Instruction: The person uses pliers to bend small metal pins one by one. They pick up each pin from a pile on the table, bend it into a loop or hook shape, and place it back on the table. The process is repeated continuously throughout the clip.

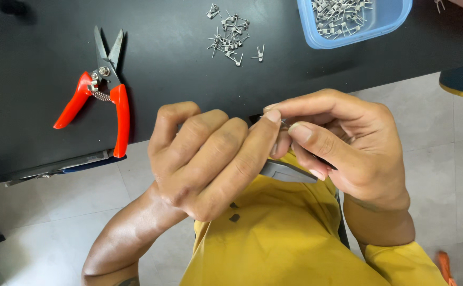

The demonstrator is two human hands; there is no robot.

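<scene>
I see both hands brought together just off the near edge of the black desk (189, 79), above the lap, likely so the work sits close under the eyes. My left hand (210, 159) is curled with its fingers pressed together around a grey tool (287, 172), of which only a smooth grey part shows below the knuckles. My right hand (343, 143) has its grip pinched, thumb against forefinger, on a thin metal piece (284, 123) at the tool's tip; it is tiny, silvery and mostly hidden. Back on the desk lie red-handled snips (101, 92), blades open, a loose scatter of small wire clips (230, 37), and a blue tray (356, 21) holding more of them, all within reach.
</scene>
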